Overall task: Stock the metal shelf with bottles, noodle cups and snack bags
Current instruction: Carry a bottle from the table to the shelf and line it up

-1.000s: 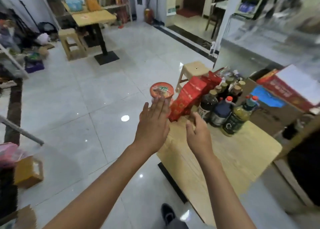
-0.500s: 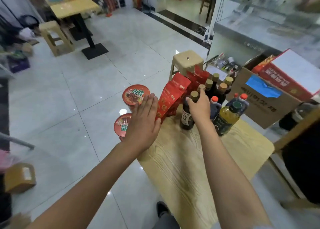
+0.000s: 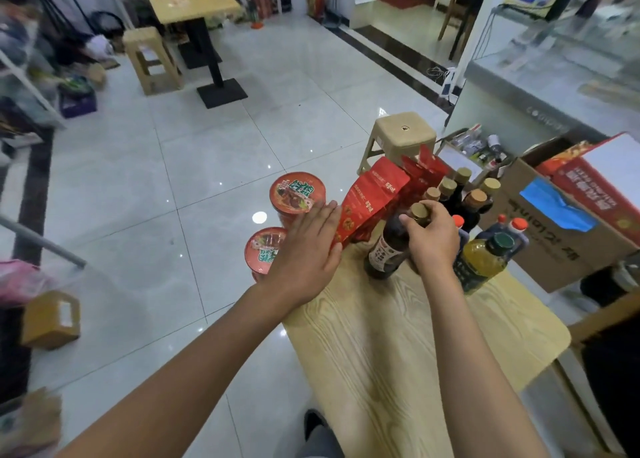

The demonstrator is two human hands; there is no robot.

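Note:
A wooden table (image 3: pixel 398 347) carries the stock. My right hand (image 3: pixel 433 239) grips the neck of a dark sauce bottle (image 3: pixel 388 250) with a tan cap, at the front of a cluster of similar bottles (image 3: pixel 460 187). My left hand (image 3: pixel 304 250) is flat with straight fingers, lying against the red snack bags (image 3: pixel 370 201) and partly over the nearer of two red noodle cups (image 3: pixel 265 250). The farther noodle cup (image 3: pixel 298 193) stands just beyond. A yellow oil bottle (image 3: pixel 485 260) and red-capped bottles (image 3: pixel 516 227) stand to the right.
A cardboard box (image 3: pixel 561 250) with red cartons sits at the table's right. A beige plastic stool (image 3: pixel 401 139) stands behind the goods. Farther off are another table (image 3: pixel 194 4) and stool (image 3: pixel 149 59). A glass counter (image 3: pixel 554 73) lies right. A small box (image 3: pixel 52 319) lies on the tiled floor at left.
My right hand went from reaching over the table to gripping the dark bottle's neck. My left hand came down beside the snack bags, over the nearer noodle cup. The view moved closer.

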